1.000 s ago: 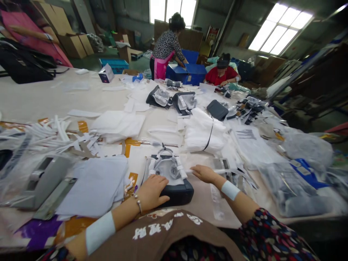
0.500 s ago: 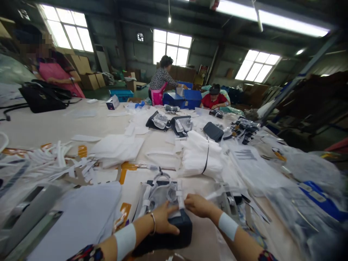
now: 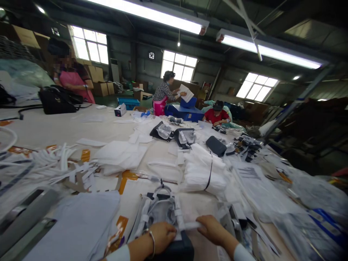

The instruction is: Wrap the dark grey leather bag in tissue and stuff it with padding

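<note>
A dark handbag (image 3: 181, 250) lies in front of me, with clear plastic film over its upper part. Its handles (image 3: 146, 210) are wrapped in white material. My left hand (image 3: 161, 235) rests over the bag, fingers curled together beside the right-hand wrapped handle; what they hold, if anything, is hidden. To the right of the bag, my right hand (image 3: 210, 228) pinches the end of a white strip (image 3: 193, 225), which stretches across to the bag's right handle.
White sheets (image 3: 76, 221) and a grey dispenser-like tool (image 3: 29, 214) lie left. Beyond the bag sits a banded white stack (image 3: 203, 174). Plastic bags (image 3: 252, 188) spread to the right. Several dark bags (image 3: 185, 137) lie farther off. Three people (image 3: 163, 94) are across the table.
My right hand has moved right, away from the handle, and the white strip now spans the gap. My left hand's spread fingers have curled in. The view has tilted up.
</note>
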{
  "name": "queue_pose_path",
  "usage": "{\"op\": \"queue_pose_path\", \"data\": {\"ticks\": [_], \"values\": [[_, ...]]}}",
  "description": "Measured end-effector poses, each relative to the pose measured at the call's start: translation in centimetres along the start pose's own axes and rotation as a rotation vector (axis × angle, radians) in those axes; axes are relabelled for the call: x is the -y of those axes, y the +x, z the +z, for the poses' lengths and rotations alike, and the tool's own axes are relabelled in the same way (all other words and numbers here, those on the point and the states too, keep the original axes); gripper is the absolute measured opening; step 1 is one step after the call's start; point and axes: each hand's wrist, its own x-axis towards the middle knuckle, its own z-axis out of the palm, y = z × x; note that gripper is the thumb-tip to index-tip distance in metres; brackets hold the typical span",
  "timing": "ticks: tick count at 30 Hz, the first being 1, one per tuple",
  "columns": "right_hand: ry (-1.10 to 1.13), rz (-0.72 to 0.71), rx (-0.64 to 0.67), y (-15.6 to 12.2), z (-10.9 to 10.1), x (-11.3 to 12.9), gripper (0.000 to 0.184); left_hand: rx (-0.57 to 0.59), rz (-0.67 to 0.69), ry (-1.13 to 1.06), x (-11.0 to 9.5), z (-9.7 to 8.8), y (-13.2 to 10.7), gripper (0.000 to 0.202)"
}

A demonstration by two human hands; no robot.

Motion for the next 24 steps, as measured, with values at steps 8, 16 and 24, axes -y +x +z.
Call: {"op": "queue_pose_path", "data": {"ticks": [8,16,24], "values": [[0.046,-0.101,0.006,0.9,0.3,2.4,0.025,-0.152,-0.044,0.41,-2.2,-0.5,-1.2,0.043],[0.056,-0.192,0.071,2.3,0.5,4.6,0.026,-0.155,-0.078,0.273,-0.3,-1.5,-3.1,0.044],[0.034,-0.104,0.039,1.0,-0.2,2.8,0.035,-0.494,-0.228,0.189,1.2,-2.7,-4.2,0.031]]}}
